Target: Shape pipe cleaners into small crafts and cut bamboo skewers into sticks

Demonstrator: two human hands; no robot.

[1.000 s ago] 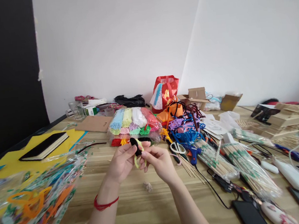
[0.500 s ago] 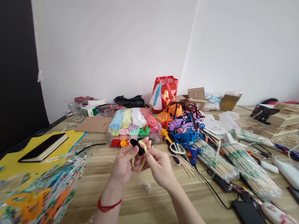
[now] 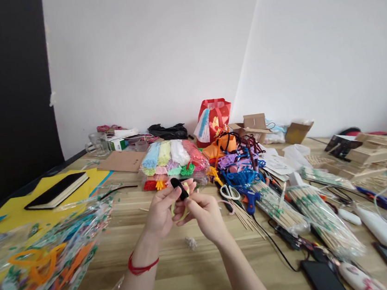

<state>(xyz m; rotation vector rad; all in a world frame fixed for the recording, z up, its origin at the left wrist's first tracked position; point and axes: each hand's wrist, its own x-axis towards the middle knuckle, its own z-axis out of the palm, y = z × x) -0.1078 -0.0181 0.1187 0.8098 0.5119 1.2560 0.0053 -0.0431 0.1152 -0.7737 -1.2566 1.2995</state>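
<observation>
Above the middle of the table my left hand (image 3: 162, 211) pinches a small black fuzzy piece (image 3: 180, 189), which looks like coiled or folded pipe cleaner. A pale yellow pipe cleaner (image 3: 173, 211) is bent around it and loops down between my hands. My right hand (image 3: 203, 213) is closed on the yellow strand, fingertips against the lower end of the black piece. Part of both strands is hidden by my fingers. Below the hands, a small greyish fuzzy clump (image 3: 191, 243) lies on the wooden table (image 3: 180, 277).
Bagged pipe cleaners (image 3: 170, 159) lie behind my hands. To the right are white-handled scissors (image 3: 229, 192), a blue glue gun (image 3: 250, 198) with its cord, and bagged wooden sticks (image 3: 322, 214). A black notebook (image 3: 57, 190) and plastic-wrapped pipe cleaners (image 3: 54, 268) lie left.
The black piece has turned between my fingers and now shows as a narrower, more upright shape. Less of the yellow strand beside it is visible. Both hands stay almost in place.
</observation>
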